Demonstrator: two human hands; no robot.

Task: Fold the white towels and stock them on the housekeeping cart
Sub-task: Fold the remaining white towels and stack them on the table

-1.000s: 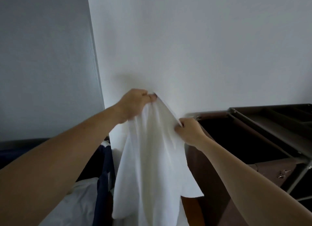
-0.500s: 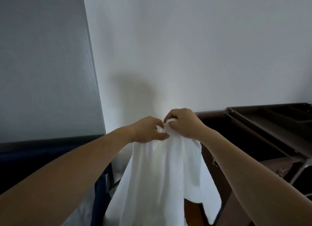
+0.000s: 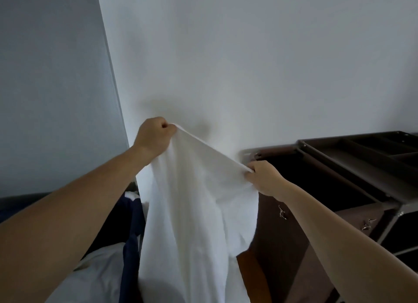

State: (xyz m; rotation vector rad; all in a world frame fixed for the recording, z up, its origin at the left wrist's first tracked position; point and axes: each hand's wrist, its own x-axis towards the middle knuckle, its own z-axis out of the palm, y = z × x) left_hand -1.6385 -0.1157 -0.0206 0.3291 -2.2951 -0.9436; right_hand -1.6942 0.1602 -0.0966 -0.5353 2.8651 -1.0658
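Two hands carry one towel (image 3: 192, 212) in the air, in front of the wall (image 3: 248, 65) and just beside the end panel of the cart (image 3: 289, 253); none of it rests on the cart yet. Our left hand (image 3: 156, 136) is curled into a fist and pinches one end of the top edge up high, while our right hand (image 3: 264, 178) pinches the other end lower, close to the cart's top corner. The edge runs taut and sloping between them. The rest hangs in loose vertical folds, and its lower end drops out of view, so we cannot tell whether it touches anything. We judge the main risk to be a crooked fold: with the hands at unequal heights and the cloth bunched below, the halves may not meet squarely. Each grip takes only a little cloth, so a sharp shake could pull a corner free and drop the towel on the floor (image 3: 248, 277) or on the white pile (image 3: 97, 275) by the blue cloth (image 3: 131, 234). Small metal bits (image 3: 281, 212) hang on the cart's panel near the towel's right flap; what they are we cannot tell, but a swing that way might snag the cloth.
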